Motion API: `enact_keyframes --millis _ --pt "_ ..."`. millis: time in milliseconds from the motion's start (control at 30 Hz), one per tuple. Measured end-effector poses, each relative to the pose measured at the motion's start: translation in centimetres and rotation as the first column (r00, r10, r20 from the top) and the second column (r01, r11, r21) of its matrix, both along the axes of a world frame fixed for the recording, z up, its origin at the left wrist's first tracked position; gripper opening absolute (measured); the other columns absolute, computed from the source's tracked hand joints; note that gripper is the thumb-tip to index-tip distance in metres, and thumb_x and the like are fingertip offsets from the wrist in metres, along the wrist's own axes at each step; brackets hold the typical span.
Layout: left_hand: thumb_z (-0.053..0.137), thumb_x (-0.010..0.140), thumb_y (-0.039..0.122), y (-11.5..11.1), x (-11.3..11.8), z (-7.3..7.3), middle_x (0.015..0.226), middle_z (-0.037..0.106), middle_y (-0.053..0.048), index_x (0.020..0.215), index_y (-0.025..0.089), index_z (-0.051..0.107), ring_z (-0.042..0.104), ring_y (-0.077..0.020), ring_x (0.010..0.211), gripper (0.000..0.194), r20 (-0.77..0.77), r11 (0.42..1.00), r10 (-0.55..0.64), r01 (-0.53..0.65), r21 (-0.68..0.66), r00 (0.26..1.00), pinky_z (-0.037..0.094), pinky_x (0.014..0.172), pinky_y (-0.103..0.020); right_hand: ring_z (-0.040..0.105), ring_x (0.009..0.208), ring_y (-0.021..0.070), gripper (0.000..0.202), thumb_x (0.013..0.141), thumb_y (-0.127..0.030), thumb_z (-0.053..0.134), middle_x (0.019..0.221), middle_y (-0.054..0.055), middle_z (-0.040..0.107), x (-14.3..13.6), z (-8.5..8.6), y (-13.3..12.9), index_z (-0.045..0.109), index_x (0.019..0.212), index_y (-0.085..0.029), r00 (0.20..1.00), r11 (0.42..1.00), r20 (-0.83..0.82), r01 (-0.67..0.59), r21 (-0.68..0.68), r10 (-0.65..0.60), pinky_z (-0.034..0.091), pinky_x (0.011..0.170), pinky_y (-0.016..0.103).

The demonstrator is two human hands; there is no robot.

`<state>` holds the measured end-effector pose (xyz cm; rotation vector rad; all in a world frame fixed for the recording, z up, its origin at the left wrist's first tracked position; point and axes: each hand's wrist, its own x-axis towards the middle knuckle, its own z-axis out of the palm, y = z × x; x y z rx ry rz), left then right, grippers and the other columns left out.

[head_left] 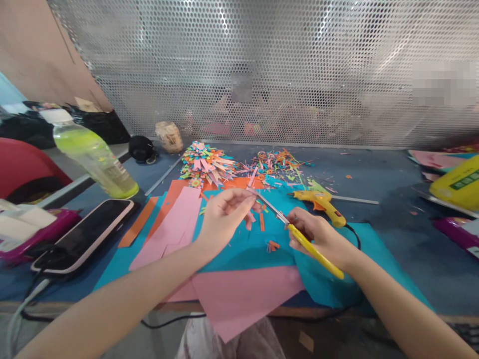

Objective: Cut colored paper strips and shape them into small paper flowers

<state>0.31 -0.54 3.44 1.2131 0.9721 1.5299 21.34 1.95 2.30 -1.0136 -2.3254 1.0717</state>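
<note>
While left fingers [251,200] pinch pink paper [254,191], right fingers [295,227] closed round yellow-handled scissors [305,243].

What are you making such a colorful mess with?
The right hand holds yellow-handled scissors, with their blades by a small pink paper piece at the left hand's fingertips. Colored sheets lie underneath. Behind the hands are a frilly paper bundle and a pile of thin scraps. A yellow glue gun lies on the right.
</note>
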Motion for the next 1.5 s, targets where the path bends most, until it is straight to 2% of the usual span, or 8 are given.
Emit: enact_keyframes --millis 333,700,1200,1333,1500 --pt "0.062 0.074 0.023 0.04 -0.26 0.01 0.067 0.064 0.0 0.08 0.016 0.058 0.057 -0.0092 0.046 0.01 0.039 1.0 0.001 -0.002 0.024 0.999 0.044 0.037 -0.02 0.033 0.054 0.0085 0.026 0.076 -0.036 0.059 0.062 -0.005 0.04 0.05 0.04 0.03 0.041 0.083 -0.019 0.999 0.997 0.025 0.034 0.064 -0.036 0.024 0.047 0.022" --pt "0.062 0.074 0.024 0.0 -0.41 0.18 0.067 0.065 -0.003 0.08 0.015 0.06 0.058 -0.0106 0.049 0.011 0.002 0.999 0.032 -0.032 0.0 0.999 0.045 0.036 -0.02 0.03 0.054 0.0087 0.027 0.076 -0.037 0.059 0.062 -0.006 0.038 0.12 0.07 0.12 0.038 0.081 -0.02 0.997 0.991 0.066 0.04 0.126 -0.048 0.023 0.047 0.023" --pt "0.064 0.073 0.025 -0.15 -0.57 0.5 0.067 0.067 -0.003 0.079 0.014 0.062 0.058 -0.0093 0.045 0.013 -0.002 0.999 0.045 -0.045 -0.03 0.999 0.045 0.034 -0.018 0.029 0.053 0.0086 0.03 0.075 -0.04 0.058 0.06 -0.007 0.033 0.0 0.17 0.13 0.037 0.079 -0.02 0.992 0.984 0.102 0.059 0.17 -0.077 0.023 0.046 0.022" --pt "0.064 0.073 0.024 -0.3 -0.5 0.77 0.067 0.067 -0.002 0.077 0.015 0.062 0.057 -0.0077 0.042 0.01 -0.014 0.996 0.063 -0.064 -0.068 0.998 0.041 0.031 -0.015 0.031 0.053 0.0087 0.029 0.075 -0.04 0.059 0.061 -0.006 0.036 0.02 0.15 0.16 0.038 0.081 -0.02 0.994 0.984 0.09 0.049 0.171 -0.066 0.023 0.046 0.022" --pt "0.064 0.073 0.024 -0.25 -0.52 0.65 0.068 0.067 -0.002 0.077 0.015 0.063 0.057 -0.0085 0.043 0.01 0.008 0.997 0.045 -0.044 -0.06 0.999 0.043 0.033 -0.017 0.032 0.054 0.0089 0.03 0.075 -0.042 0.058 0.062 -0.006 0.038 0.05 0.12 0.15 0.039 0.081 -0.02 0.995 0.989 0.083 0.041 0.14 -0.052 0.022 0.046 0.023"
